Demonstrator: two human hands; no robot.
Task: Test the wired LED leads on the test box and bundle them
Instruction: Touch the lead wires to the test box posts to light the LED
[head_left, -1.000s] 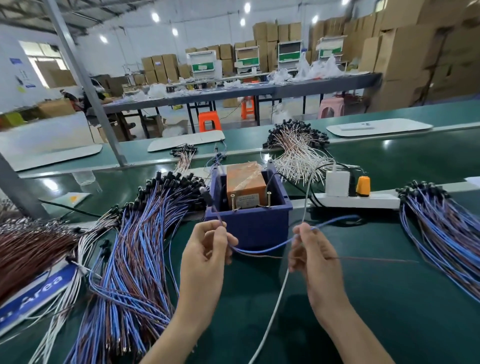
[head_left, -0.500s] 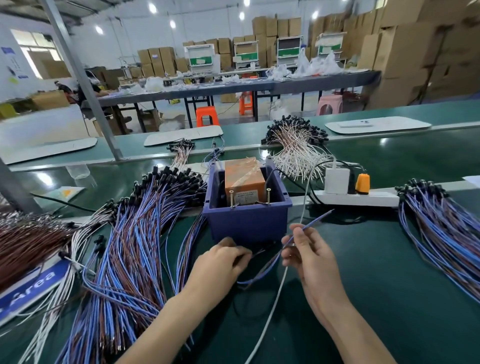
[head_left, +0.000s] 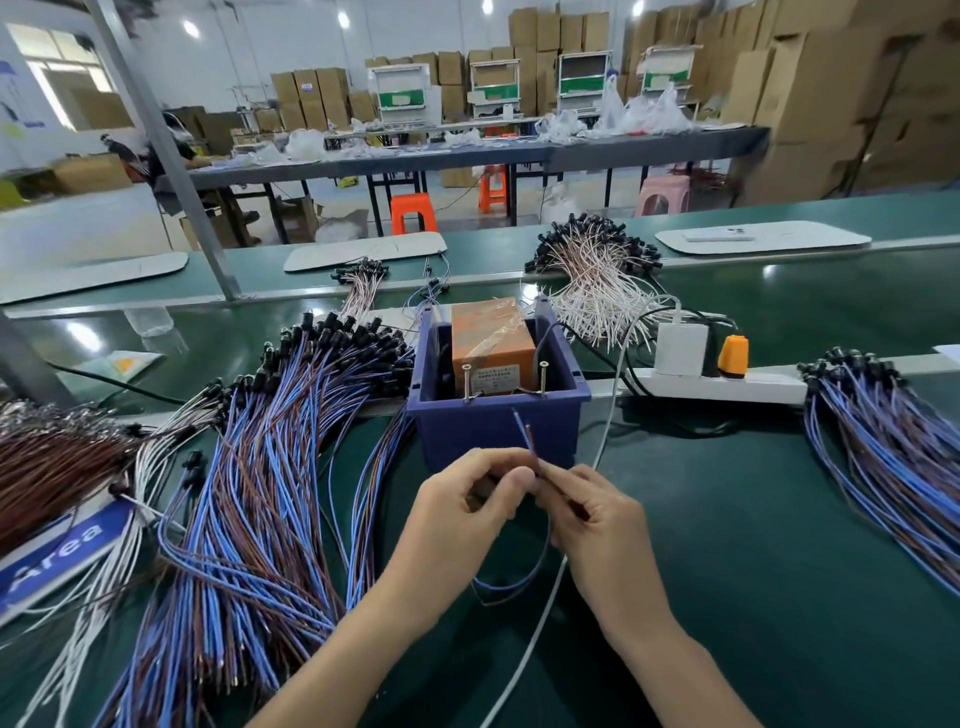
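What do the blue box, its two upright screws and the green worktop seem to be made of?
Blue box: likely moulded plastic, matte, thick rim. Upright screws: metal, bright glints on heads. Green worktop: perhaps vinyl or rubber belting, smooth, mirrors ceiling lamps.

"Area" in white on blue sign (head_left: 65, 548), test box (head_left: 493, 434) label unreadable

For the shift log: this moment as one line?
left hand: pinches lead | right hand: pinches lead | lead ends: up, short of test box screws
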